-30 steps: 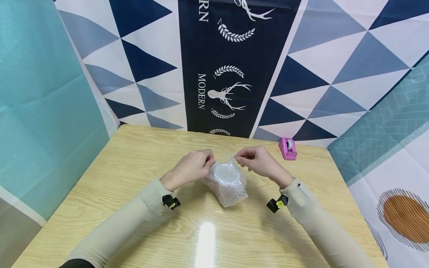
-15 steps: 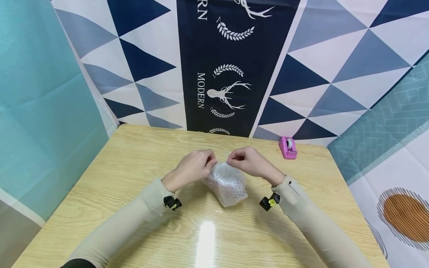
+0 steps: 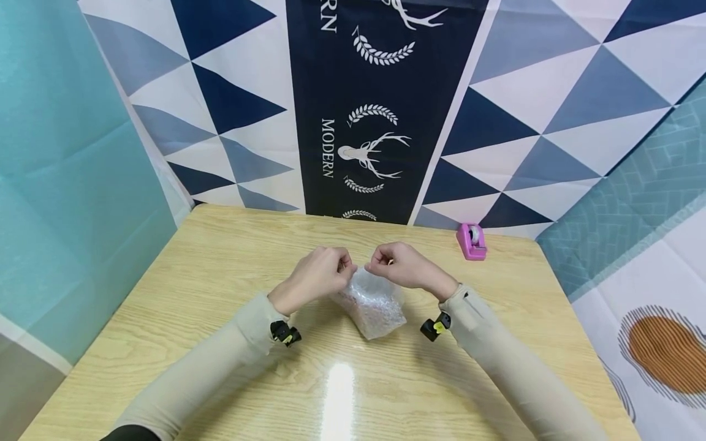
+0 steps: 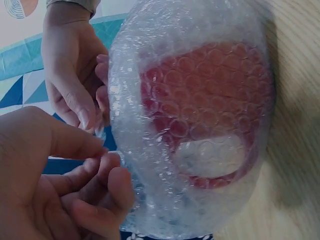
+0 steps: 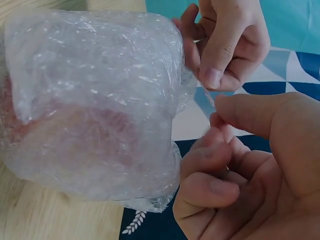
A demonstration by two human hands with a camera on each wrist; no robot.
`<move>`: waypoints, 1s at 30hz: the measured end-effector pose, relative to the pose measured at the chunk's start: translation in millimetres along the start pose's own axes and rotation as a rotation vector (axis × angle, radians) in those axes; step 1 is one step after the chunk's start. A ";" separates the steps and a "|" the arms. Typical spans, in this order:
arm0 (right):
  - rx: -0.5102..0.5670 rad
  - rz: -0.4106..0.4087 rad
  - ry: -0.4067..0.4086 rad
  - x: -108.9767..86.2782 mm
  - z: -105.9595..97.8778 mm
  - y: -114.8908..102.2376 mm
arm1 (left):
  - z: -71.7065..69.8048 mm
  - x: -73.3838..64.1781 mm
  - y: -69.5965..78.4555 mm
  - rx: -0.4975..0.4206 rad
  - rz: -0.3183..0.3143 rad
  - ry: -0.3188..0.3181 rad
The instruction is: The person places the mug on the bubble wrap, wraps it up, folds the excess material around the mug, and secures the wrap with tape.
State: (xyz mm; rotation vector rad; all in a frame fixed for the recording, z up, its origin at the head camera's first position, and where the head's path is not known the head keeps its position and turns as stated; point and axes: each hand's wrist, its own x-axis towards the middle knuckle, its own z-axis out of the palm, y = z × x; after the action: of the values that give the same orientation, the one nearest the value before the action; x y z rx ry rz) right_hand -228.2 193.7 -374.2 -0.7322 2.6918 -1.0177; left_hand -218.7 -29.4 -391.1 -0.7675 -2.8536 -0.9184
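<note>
A red mug (image 4: 200, 92), its handle showing through in the left wrist view, lies wrapped in clear bubble wrap (image 3: 377, 306) on the table. My left hand (image 3: 325, 272) pinches the wrap's edge at the far left of the bundle, thumb against forefinger. Close beside it, my right hand (image 3: 405, 266) pinches a clear edge of the wrap at the bundle's open end. In the right wrist view a thin clear bit spans the small gap between the fingertips of both hands. Whether it is wrap or tape I cannot tell.
A pink tape dispenser (image 3: 471, 241) with a roll in it stands at the back right of the wooden table (image 3: 231, 245). Behind the table hangs a patterned cloth (image 3: 358, 122), with a teal cloth (image 3: 72, 153) on the left.
My right hand has moved left, from the bundle's right side to close by the left hand, lowering the peak of film it held up. My left hand has hardly moved.
</note>
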 end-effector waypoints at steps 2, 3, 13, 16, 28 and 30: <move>0.019 0.023 -0.015 1.2 -0.5 -0.3 | 0.2 0.1 -2.1 -0.038 0.007 0.021; 0.030 0.036 -0.023 1.5 -1.1 -0.8 | 0.5 0.2 -3.3 -0.055 0.013 0.031; 0.044 0.130 -0.054 7.9 0.0 0.4 | 2.5 4.4 -6.2 -0.064 0.012 0.073; 0.045 0.155 -0.065 9.7 1.1 1.2 | 4.8 6.5 -5.7 -0.062 -0.009 0.067; 0.059 0.191 -0.082 11.8 2.0 2.8 | 8.5 8.8 -9.5 -0.126 -0.023 0.064; 0.056 0.195 -0.087 12.1 1.8 2.8 | 9.0 9.1 -10.2 -0.132 -0.027 0.062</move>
State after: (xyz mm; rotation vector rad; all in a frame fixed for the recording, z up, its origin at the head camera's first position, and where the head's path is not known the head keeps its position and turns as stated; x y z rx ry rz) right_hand -239.2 188.3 -377.3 -0.4810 2.5881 -0.9844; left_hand -230.4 -27.5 -402.2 -0.6994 -2.7789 -1.1237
